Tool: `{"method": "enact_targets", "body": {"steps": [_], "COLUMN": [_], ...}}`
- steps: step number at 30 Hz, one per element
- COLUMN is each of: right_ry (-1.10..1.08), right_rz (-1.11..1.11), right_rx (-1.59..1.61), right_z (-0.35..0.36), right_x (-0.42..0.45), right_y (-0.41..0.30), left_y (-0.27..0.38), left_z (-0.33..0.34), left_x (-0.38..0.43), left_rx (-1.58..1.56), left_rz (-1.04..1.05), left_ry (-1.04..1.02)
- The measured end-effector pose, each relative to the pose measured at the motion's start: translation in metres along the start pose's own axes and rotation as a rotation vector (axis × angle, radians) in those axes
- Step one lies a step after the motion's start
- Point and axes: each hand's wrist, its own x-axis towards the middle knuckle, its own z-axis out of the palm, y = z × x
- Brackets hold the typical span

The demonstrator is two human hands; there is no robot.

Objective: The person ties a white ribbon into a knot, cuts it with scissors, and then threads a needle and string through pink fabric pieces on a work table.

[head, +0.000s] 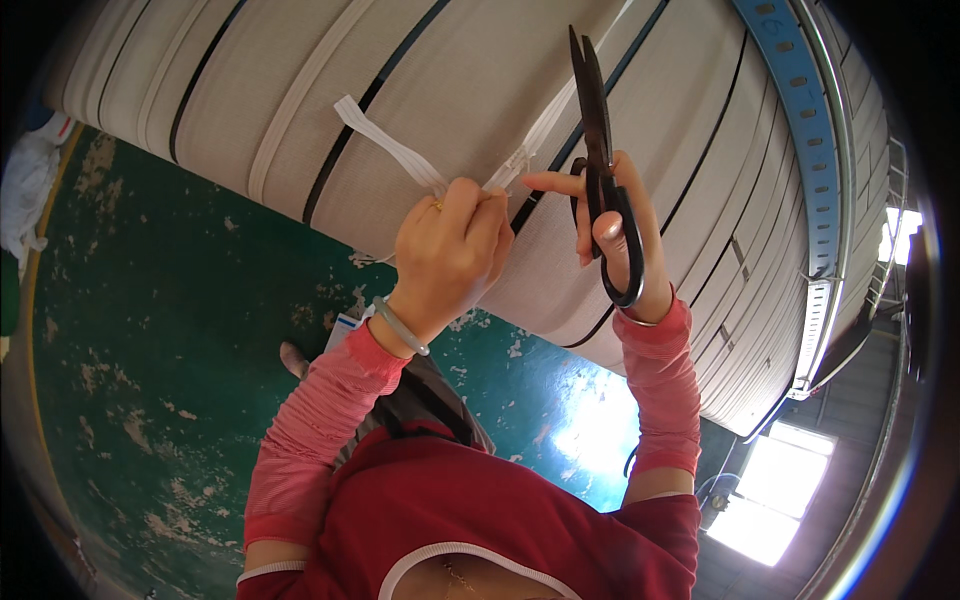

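Observation:
My left hand (454, 247) pinches a white fabric tape (390, 146), whose free end sticks out to the upper left. Beyond the fingertips a knotted, frayed piece of white tape (517, 161) runs up to the right over the fabric. Black-handled scissors (596, 112) hang on the fingers of my right hand (630, 232), with the thumb at one handle loop, blades pointing up and slightly apart. The right index finger reaches towards the knotted part. Behind both hands lies a wide roll of pale woven fabric (465, 82) with dark stripes.
A blue perforated metal strip (814, 150) curves along the right of the pale bands. Below lies a green floor (150, 337) with worn paint. White plastic wrapping (30, 187) is at the far left. A bright window (780, 487) shows at lower right.

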Motion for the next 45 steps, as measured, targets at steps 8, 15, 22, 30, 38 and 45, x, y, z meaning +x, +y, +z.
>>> {"method": "enact_targets", "body": {"steps": [8,15,22,30,38,45], "right_ry": [-0.014,-0.040,-0.061,0.008,-0.073,0.047], "right_rz": [-0.013,-0.084,-0.009,-0.052,-0.068,-0.092], "right_rx": [-0.001,-0.330,-0.159,-0.162,-0.251,-0.030], "right_z": [0.007,0.007,0.001,0.005,0.002,-0.015], "right_x": [0.004,0.004,-0.004,0.000,-0.004,-0.024], "right_y": [0.000,0.009,0.012,0.007,0.014,0.005], "left_y": [0.000,0.000,0.001,0.000,0.000,0.003], "left_z": [0.000,-0.001,-0.001,0.000,0.001,-0.022], "left_x": [0.000,0.000,0.000,-0.001,-0.002,0.006], "left_rx": [0.002,-0.009,0.003,0.007,-0.019,-0.214], "left_rz": [-0.004,-0.013,-0.011,-0.005,-0.005,-0.136], "left_ry": [0.007,-0.014,0.002,0.008,0.007,0.146]}}
